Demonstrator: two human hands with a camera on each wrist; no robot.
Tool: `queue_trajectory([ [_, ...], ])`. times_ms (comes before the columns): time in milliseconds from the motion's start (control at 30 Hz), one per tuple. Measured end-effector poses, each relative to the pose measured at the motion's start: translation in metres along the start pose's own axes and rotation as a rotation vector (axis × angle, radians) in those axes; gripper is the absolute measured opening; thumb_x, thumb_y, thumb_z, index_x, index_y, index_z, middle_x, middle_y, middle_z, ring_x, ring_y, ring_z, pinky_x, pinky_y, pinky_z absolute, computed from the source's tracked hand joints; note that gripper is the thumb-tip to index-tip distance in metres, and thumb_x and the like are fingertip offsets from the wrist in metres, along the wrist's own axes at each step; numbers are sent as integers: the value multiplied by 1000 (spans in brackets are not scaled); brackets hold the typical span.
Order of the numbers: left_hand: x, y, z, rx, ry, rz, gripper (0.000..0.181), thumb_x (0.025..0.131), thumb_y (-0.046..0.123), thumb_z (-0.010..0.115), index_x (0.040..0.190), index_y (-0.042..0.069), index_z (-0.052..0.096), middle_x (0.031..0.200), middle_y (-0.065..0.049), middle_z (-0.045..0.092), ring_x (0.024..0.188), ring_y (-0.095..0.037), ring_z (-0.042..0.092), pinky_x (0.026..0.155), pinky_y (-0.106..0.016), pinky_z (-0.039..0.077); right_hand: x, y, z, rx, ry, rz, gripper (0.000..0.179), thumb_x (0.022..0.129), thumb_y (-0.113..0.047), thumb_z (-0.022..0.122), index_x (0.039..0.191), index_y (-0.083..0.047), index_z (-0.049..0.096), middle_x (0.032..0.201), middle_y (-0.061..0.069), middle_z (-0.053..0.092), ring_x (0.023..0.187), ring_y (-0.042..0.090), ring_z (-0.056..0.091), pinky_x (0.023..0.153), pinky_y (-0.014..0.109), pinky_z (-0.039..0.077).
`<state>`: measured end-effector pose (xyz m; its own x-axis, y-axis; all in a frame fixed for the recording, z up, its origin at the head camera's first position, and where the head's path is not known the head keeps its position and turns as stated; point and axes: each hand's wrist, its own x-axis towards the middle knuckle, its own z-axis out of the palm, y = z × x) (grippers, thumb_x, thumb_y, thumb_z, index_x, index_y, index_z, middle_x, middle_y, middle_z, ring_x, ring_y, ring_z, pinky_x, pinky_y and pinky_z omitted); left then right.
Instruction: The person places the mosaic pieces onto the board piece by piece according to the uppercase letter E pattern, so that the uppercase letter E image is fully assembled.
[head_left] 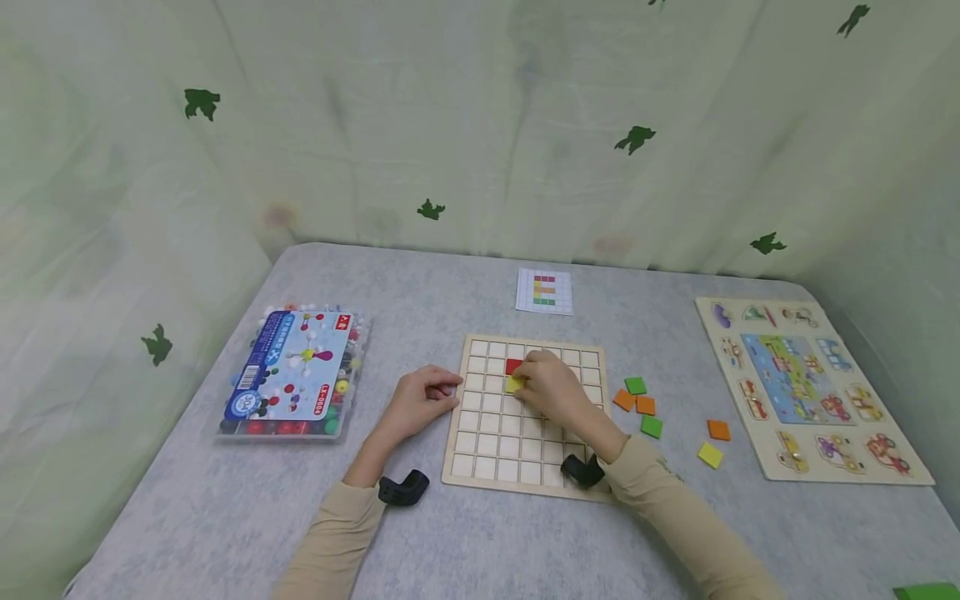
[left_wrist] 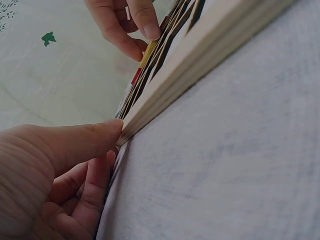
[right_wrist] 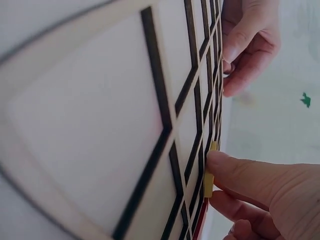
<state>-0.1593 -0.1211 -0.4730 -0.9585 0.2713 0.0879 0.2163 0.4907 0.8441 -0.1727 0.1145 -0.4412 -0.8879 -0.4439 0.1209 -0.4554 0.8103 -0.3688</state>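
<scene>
A wooden grid board (head_left: pixel 487 422) lies flat on the table. My right hand (head_left: pixel 553 387) is over its upper middle and pinches a yellow square tile (right_wrist: pixel 209 172) between thumb and fingers, against the grid. Right beside that tile is a red tile (head_left: pixel 513 366) in a cell; the hand hides the cells to its right. My left hand (head_left: pixel 420 402) rests at the board's left edge, thumb and index fingertips touching the rim apart from each other, the other fingers loosely bent. Green tiles (head_left: pixel 635 386), orange tiles (head_left: pixel 645 405) and a yellow tile (head_left: pixel 710 454) lie loose to the board's right.
A pattern card (head_left: pixel 544 291) with coloured squares lies behind the board. At the left is a clear-sided box (head_left: pixel 292 367) of coloured balls. A wooden picture puzzle (head_left: pixel 813 392) occupies the right side. Pale curtains (head_left: pixel 480 125) hang beyond the table's back edge.
</scene>
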Motion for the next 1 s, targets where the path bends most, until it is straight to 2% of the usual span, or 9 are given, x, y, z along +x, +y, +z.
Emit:
queue_trajectory([
  [267, 1, 0, 2, -4, -1, 1, 27, 79, 4, 71, 106, 1, 69, 98, -13, 66, 80, -15, 59, 68, -17, 49, 0, -2, -1, 3, -8, -22, 17, 77, -13, 76, 91, -5, 74, 88, 5, 66, 84, 17, 57, 73, 29, 51],
  [433, 1, -1, 2, -3, 0, -2, 28, 79, 4, 71, 107, 2, 69, 98, -13, 66, 80, -15, 60, 68, -17, 50, -7, 4, -7, -4, 8, -6, 15, 78, -11, 74, 93, -7, 74, 87, 4, 66, 83, 17, 58, 73, 29, 51],
  [900, 0, 1, 0, 16, 4, -3, 28, 79, 4, 71, 107, 1, 69, 97, -13, 66, 78, -12, 58, 67, -17, 49, -41, 41, -31, -8, 83, 89, 18, 78, -9, 74, 94, -2, 73, 87, 9, 66, 83, 24, 59, 71, 34, 51],
  [1000, 0, 1, 0, 13, 3, 1, 28, 79, 4, 71, 107, 1, 69, 96, -13, 66, 77, -10, 58, 67, -17, 49, -49, 49, -35, -23, 85, 132, 17, 78, -9, 73, 93, 0, 72, 87, 10, 66, 84, 25, 59, 72, 37, 51],
])
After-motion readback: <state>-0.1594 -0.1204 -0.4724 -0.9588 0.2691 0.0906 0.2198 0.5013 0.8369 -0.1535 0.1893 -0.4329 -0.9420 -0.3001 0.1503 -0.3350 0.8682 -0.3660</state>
